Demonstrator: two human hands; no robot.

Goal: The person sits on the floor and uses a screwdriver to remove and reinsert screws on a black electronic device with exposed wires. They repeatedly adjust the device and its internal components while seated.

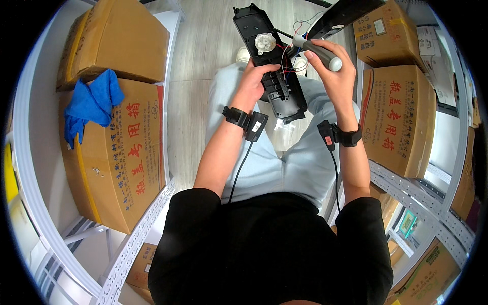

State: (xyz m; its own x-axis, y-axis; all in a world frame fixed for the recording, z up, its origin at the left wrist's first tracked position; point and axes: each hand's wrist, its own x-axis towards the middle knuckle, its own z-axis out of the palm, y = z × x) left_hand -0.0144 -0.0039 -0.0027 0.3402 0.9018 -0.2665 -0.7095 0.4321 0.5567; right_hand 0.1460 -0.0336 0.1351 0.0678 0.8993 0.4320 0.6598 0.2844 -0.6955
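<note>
A long black plastic housing (288, 105) is tilted over my lap, its inner side facing up. My left hand (252, 81) grips its left edge, the thumb lying across the top. A round translucent part (265, 43) sits in the upper half of the housing. In my right hand (336, 71) is a screwdriver (323, 52) with a grey handle, my fingers closed round it. Its tip end points toward the housing; I cannot tell what it touches. Thin coloured wires (293, 63) run from the housing to a second black glossy piece (340, 19) above right.
Cardboard boxes (137, 119) stand on the metal shelf (134, 239) at left, with a blue cloth (94, 101) draped over one. More boxes (391, 119) fill the right shelf (406, 190). A small clear plastic bag (285, 125) lies on the floor between my legs.
</note>
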